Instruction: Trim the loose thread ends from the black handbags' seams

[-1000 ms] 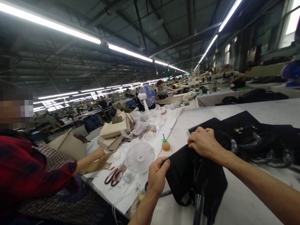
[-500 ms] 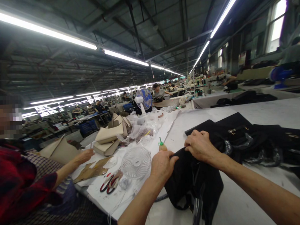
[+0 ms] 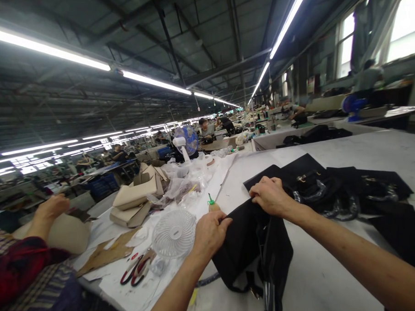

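A black bag [image 3: 239, 246] hangs from my two hands over the white table, its plastic-wrapped handle and a metal fitting dangling below. My left hand [image 3: 211, 231] pinches the upper edge at its left end. Farther along that same edge, my right hand [image 3: 269, 196] grips it with bent fingers. Just behind my left hand stands a glue bottle [image 3: 214, 204] with a green nozzle, partly hidden. More black bags [image 3: 308, 183] with gold-coloured fittings and wrapped handles lie beyond my right hand.
A small white fan [image 3: 174, 233] and red-and-black scissors [image 3: 135, 270] are left of my left arm. Cream bags [image 3: 133, 195] and clear plastic wrapping [image 3: 184, 179] lie farther back. At the left, a co-worker's hand [image 3: 53, 206] is raised beside the table.
The view has turned slightly right, so things sit farther left. The co-worker's hand has moved left and up. Both my hands still hold the bag's edge, which is stretched a little wider.
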Demonstrator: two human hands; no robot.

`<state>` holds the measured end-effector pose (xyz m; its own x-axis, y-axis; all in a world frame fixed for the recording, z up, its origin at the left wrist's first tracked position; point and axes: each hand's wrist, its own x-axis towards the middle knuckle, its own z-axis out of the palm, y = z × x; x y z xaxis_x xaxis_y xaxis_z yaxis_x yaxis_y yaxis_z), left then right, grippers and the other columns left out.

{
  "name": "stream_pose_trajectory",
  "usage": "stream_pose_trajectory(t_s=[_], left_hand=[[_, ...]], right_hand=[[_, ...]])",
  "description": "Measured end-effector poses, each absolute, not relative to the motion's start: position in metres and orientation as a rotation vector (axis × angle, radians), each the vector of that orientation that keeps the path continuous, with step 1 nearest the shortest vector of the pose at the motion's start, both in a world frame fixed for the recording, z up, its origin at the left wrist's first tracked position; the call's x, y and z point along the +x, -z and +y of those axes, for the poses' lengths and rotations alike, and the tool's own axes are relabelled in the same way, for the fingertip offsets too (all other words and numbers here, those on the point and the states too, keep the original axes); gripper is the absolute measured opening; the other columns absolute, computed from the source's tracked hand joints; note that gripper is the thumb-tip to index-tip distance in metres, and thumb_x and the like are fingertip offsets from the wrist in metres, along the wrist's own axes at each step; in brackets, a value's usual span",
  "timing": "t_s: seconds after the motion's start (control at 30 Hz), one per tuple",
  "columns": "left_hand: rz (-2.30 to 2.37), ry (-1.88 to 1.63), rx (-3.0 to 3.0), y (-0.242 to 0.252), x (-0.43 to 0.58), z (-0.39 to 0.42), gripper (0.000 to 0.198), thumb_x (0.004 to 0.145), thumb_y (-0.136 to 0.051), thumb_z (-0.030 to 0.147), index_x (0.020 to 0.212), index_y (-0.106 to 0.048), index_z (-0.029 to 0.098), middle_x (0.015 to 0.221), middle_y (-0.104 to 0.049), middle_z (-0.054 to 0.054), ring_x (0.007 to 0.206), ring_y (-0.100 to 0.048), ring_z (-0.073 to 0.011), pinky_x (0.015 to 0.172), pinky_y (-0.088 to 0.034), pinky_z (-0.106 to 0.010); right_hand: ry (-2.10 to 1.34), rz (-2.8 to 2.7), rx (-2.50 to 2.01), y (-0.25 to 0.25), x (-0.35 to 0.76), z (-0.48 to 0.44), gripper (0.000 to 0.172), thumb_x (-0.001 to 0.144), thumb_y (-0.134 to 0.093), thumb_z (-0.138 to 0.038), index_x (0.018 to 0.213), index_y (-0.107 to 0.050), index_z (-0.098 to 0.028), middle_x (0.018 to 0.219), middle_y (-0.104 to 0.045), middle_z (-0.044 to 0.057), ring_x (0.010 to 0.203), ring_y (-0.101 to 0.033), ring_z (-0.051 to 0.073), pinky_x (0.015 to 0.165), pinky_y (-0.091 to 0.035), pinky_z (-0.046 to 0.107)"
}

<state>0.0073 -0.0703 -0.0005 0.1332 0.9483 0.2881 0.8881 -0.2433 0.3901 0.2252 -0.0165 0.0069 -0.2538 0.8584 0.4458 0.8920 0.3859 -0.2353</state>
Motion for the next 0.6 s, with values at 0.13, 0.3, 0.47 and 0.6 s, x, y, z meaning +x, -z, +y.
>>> stream_pose_trajectory(t_s=[0.13,0.3,0.47,0.6], left_hand=[[1.863,-0.739,2.251,0.004,0.005,-0.069,0.019,0.079,-0.057,0.036,0.07,-0.065,0.021,0.067,-0.063,0.001,0.067,-0.055,-0.0139,0.062,-0.03,-0.024],[1.888,-0.608,2.285,-0.004,0.006,-0.068,0.019,0.078,-0.056,0.038,0.074,-0.066,0.021,0.068,-0.062,0.0,0.067,-0.055,-0.0152,0.059,-0.031,-0.025],[1.762,-0.369,2.447,-0.026,0.029,-0.055,0.022,0.073,-0.059,0.041,0.081,-0.069,0.024,0.069,-0.064,-0.003,0.07,-0.058,-0.0194,0.061,-0.036,-0.027],[1.765,-0.449,2.487,-0.029,0.047,-0.044,0.023,0.075,-0.056,0.04,0.079,-0.069,0.022,0.077,-0.067,-0.006,0.078,-0.061,-0.0222,0.067,-0.041,-0.029]], right_hand=[[0.192,-2.153,-1.511,0.001,0.227,-0.009,0.017,0.079,-0.053,-0.022,0.08,-0.069,-0.027,0.085,-0.066,0.004,0.096,-0.043,0.024,0.08,-0.019,0.041],[0.202,-2.178,-1.505,0.006,0.228,-0.003,0.019,0.079,-0.05,-0.022,0.076,-0.069,-0.025,0.084,-0.066,0.005,0.098,-0.041,0.025,0.081,-0.018,0.042],[0.189,-2.179,-1.478,0.005,0.222,-0.002,0.012,0.073,-0.056,-0.019,0.073,-0.067,-0.023,0.083,-0.066,0.003,0.097,-0.042,0.022,0.085,-0.016,0.042],[0.152,-2.166,-1.451,0.001,0.229,-0.01,0.014,0.072,-0.055,-0.018,0.077,-0.066,-0.024,0.083,-0.065,0.001,0.096,-0.045,0.021,0.087,-0.014,0.042]])
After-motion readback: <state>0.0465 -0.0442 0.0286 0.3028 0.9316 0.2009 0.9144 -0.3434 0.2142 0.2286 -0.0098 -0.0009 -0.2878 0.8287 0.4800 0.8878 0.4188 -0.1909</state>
